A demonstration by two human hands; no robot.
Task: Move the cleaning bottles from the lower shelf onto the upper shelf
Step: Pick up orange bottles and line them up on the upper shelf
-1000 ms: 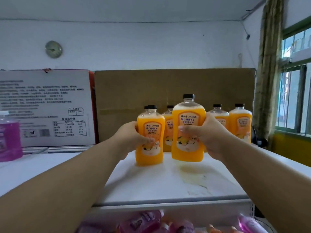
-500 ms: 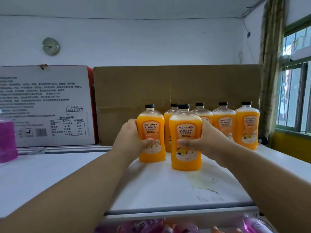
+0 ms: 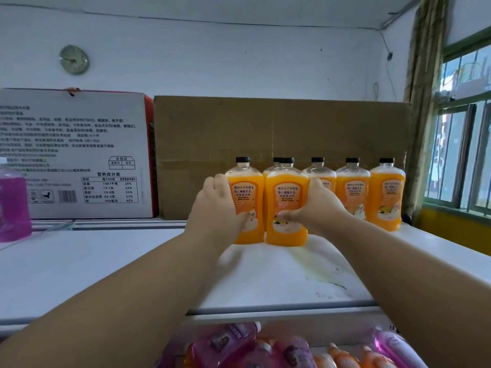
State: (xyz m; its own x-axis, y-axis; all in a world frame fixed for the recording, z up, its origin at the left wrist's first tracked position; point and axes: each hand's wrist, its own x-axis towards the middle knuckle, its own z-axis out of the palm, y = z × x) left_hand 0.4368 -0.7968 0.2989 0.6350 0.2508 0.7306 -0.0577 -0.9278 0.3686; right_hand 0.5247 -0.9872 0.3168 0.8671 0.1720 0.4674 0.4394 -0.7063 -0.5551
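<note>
head: bottles point(image 3: 287, 205) seemingly within grip

The orange bottles' point(image 3: 287, 205) labels read "床のドアや窓を強く掃除する"; the white carton point(image 3: 77, 155) at left shows "营养成分表", "合格证", "每100克".

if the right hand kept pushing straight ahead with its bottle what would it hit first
Probably the back-row orange bottle right behind the held bottle in the right hand; the cardboard box stands behind that row. The gap between them is hard to judge.
</note>
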